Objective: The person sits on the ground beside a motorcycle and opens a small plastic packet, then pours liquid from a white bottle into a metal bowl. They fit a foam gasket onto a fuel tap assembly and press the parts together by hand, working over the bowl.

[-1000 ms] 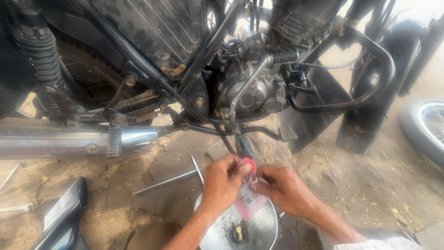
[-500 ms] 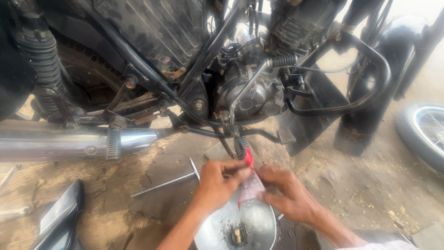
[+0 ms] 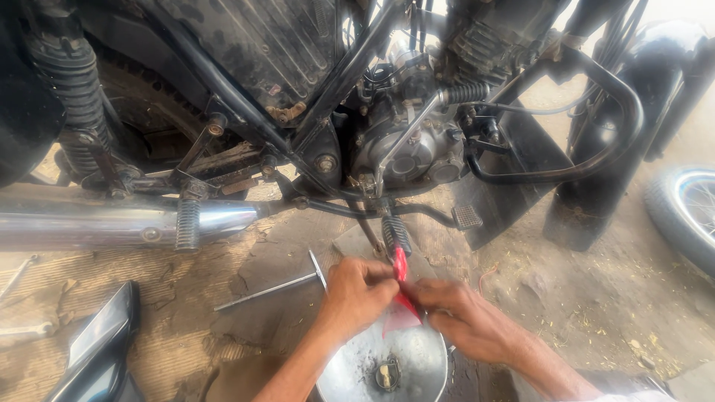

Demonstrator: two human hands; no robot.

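fingers of the left hand (image 3: 356, 292) and right hand (image 3: 460, 318) pinch a small red sachet (image 3: 401, 298) between them, just above a shiny metal bowl (image 3: 417, 365) (light, soft, probably slippery plastic, best gripped near its top edge).

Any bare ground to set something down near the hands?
Free: dirt right of the right hand, toward the wheel; also ground between the T-handle wrench and exhaust pipe. Crowded: both hands, left hand included, pinch a red packet over the metal bowl below the footpeg.
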